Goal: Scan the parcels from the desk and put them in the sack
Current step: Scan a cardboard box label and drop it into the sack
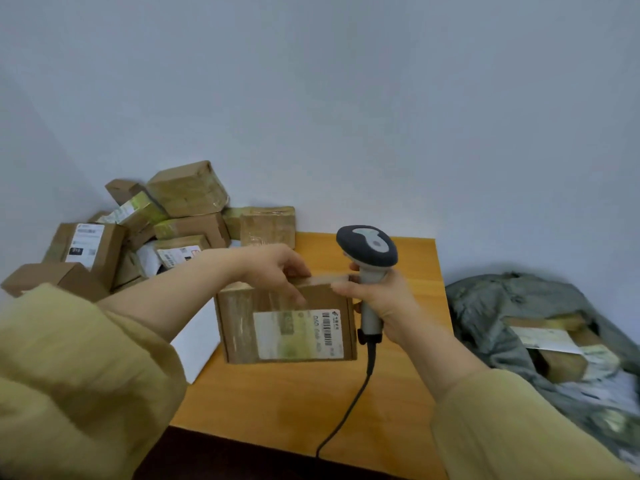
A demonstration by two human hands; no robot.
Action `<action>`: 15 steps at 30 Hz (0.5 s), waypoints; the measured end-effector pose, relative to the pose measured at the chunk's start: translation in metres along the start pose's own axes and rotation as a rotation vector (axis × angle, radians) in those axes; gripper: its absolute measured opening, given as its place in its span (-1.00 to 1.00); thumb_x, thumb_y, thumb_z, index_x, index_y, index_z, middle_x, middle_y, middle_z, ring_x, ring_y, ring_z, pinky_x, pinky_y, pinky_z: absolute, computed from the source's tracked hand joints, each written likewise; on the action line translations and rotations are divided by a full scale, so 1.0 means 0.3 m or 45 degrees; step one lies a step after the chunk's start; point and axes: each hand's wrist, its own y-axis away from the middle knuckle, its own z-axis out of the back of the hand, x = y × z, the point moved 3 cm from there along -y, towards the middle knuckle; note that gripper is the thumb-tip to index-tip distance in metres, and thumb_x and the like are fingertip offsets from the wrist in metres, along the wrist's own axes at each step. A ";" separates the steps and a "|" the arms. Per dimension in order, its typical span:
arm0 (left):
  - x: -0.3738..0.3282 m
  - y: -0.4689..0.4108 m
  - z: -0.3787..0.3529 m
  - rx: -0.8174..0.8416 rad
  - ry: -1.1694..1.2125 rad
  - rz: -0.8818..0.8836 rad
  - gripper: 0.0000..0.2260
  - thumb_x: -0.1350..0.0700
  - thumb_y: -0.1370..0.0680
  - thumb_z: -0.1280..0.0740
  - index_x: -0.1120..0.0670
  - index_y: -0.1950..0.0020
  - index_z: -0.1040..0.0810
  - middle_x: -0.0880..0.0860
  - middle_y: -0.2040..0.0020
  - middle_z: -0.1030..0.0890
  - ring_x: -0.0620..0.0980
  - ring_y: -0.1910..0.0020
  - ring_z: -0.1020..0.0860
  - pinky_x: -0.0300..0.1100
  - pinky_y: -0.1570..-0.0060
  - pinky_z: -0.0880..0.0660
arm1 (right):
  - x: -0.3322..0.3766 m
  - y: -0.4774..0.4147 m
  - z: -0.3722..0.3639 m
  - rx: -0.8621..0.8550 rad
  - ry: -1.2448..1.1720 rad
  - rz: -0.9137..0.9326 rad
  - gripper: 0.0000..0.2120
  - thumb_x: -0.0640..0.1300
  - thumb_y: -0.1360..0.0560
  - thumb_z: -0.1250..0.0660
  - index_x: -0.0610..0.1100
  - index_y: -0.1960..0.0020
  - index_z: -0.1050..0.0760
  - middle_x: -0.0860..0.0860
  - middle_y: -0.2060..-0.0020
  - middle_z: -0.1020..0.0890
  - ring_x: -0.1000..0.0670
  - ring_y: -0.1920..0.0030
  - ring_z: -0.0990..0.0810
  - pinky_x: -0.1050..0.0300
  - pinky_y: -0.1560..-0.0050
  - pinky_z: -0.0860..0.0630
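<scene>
Parcel (287, 323): looks like it's standing on edge on the surface (311, 410), with its label (298, 336) facing me so the barcode is showing.
Left hand (277, 268): fingers are curling over the top edge, propping the box upright.
Right hand (384, 303): fingers are wrapping round the scanner (369, 245) handle, probably lining up a read.
Pile (138, 237): waiting by the wall.
Sack (502, 306): lying open to the right, one box (554, 344) inside.

Parcel label (298, 336) print: blurred, unreadable. Sack (485, 306) at 4 o'clock: cut off by right edge. Scanner cable (346, 417): lower end hidden below desk (259, 410) edge.
</scene>
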 end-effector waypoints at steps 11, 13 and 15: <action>0.218 0.041 -0.042 -0.815 1.227 0.352 -0.77 0.17 -0.38 -0.54 0.12 0.06 -0.55 0.04 0.09 -0.62 -0.01 0.12 -0.58 -0.22 0.23 -0.49 | 0.011 0.105 -0.015 0.089 -0.036 -0.057 -0.88 -0.20 -0.46 -0.44 -0.21 0.12 -0.52 -0.10 0.44 -0.48 -0.01 0.52 -0.39 0.14 0.46 -0.38; 0.233 0.032 -0.053 -0.841 1.329 0.372 -0.80 0.20 -0.38 -0.53 0.12 0.10 -0.55 0.07 0.09 -0.65 0.03 0.09 -0.60 -0.22 0.23 -0.52 | 0.000 0.115 -0.023 0.097 -0.007 -0.085 -0.88 -0.29 -0.44 -0.43 -0.24 0.04 -0.53 -0.08 0.47 -0.46 0.00 0.54 -0.37 0.14 0.46 -0.36; 0.253 0.023 -0.057 -0.865 1.399 0.398 -0.73 0.19 -0.37 -0.55 0.16 0.01 -0.55 0.11 0.01 -0.65 0.05 0.03 -0.62 -0.19 0.22 -0.54 | -0.011 0.122 -0.028 0.096 0.021 -0.116 -0.83 -0.34 -0.43 -0.42 -0.26 0.00 -0.53 -0.07 0.49 -0.45 0.00 0.55 -0.36 0.14 0.45 -0.35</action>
